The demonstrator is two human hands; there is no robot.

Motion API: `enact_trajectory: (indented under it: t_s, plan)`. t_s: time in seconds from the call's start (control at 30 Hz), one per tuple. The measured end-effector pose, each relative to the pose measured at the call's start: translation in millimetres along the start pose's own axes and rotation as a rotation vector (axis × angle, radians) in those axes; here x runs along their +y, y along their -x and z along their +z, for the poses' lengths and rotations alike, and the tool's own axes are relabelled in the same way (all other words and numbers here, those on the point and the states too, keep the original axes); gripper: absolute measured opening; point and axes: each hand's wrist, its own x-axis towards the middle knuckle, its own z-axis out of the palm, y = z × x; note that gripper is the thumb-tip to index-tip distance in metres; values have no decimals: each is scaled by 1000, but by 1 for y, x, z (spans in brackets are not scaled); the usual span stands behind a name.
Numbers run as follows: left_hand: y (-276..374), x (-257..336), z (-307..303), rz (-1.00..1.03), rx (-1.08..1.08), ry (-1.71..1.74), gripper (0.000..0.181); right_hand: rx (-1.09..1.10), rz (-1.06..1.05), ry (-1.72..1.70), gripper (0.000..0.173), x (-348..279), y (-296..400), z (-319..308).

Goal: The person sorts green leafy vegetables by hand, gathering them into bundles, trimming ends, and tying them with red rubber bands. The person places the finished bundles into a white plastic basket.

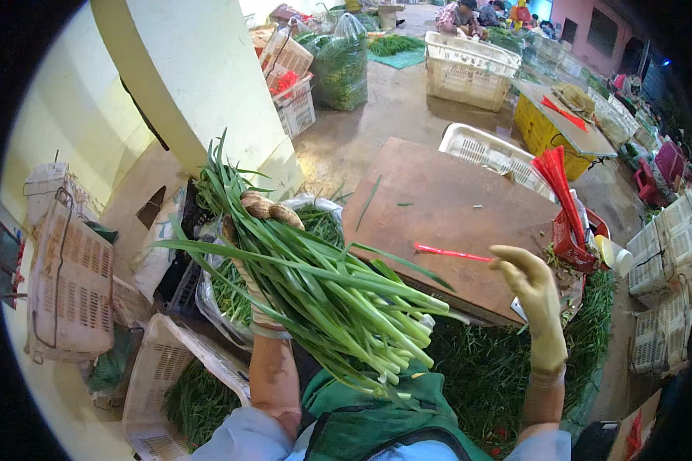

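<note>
A large bundle of long green leafy stalks [323, 282] is held in my left hand [259, 213], whose gloved fingers wrap around its leafy part; the pale stem ends point down and right over my green apron [380, 415]. My right hand [527, 299], in a pale yellowish glove, is raised with nothing in it, the fingers apart and slightly curled. Its fingertips appear near the end of a thin red strip [452, 252] over the brown tabletop [438, 190]. A red basket [574, 245] holding a bunch of red strips [556, 184] stands at the table's right corner.
Loose greens [484, 369] lie below the table. A plastic-lined container of greens [230, 294] and a white crate [167, 380] are at left. Beyond the table are white crates [467, 75], a clear bag of greens [343, 69] and a crouching person [461, 20]. A pillar [207, 75] rises at upper left.
</note>
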Motion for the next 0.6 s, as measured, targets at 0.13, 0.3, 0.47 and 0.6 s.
enact_trajectory:
  t_s: [0.13, 0.3, 0.47, 0.6]
  plan:
    - [15, 10, -25, 83, 182, -205, 37, -141, -14, -421, 67, -31, 72, 13]
    - [16, 18, -46, 21, 169, -351, 39, -458, -91, -271, 76, -38, 62, 39]
    - [26, 8, -22, 97, 230, -366, 40, -486, 302, -259, 29, -35, 63, 45]
    - [40, 11, -20, 155, 318, -479, 30, -438, 115, -296, 35, -11, 89, 13]
